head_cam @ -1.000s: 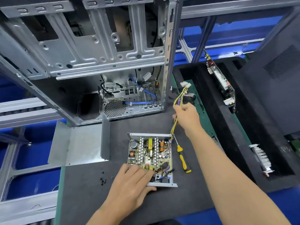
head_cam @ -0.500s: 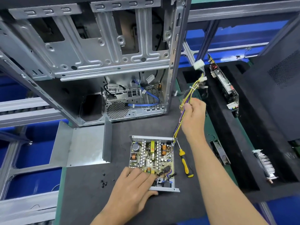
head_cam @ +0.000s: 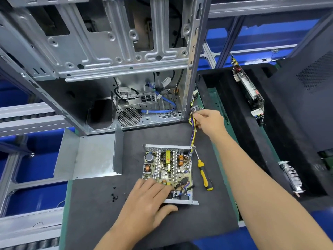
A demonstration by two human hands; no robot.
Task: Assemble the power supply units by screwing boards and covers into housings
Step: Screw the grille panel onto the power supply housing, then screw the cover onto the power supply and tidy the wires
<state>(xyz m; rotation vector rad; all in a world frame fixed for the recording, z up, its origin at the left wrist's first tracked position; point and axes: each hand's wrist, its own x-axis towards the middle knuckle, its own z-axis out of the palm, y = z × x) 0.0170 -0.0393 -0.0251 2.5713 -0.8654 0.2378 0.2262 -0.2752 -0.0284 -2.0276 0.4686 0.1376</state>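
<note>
- Beside the far right corner of the power supply housing, the right hand pinches the wire harness, a bundle of yellow, black and purple leads that climbs from that corner to pale plastic connectors just past the fingers.
- At the housing's near edge the left hand presses down with straight fingers on the circuit board, thumb on the mat; it grips nothing, only steadies.
- By my reckoning the step in hand is dressing the harness clear of the board, which already sits in its housing, before any screw goes in.
- The next move seems to call for letting go of the leads, picking up the screwdriver and taking a screw, while the left hand keeps the board seated.
- That screwdriver, yellow and black in the handle with a slim steel shaft, lies just right of the housing, tip toward its far corner.
- Small black screws are scattered just left of the housing's near end.
- The housing is thin folded sheet metal with a perforated far wall; the board is crowded with finned heatsinks, a copper coil and can capacitors.
- Left of the housing lies the bent, dull grey metal cover; all of it rests on a dark, felt-like mat.
- Beyond the housing stands an open computer case of stamped steel.
</note>
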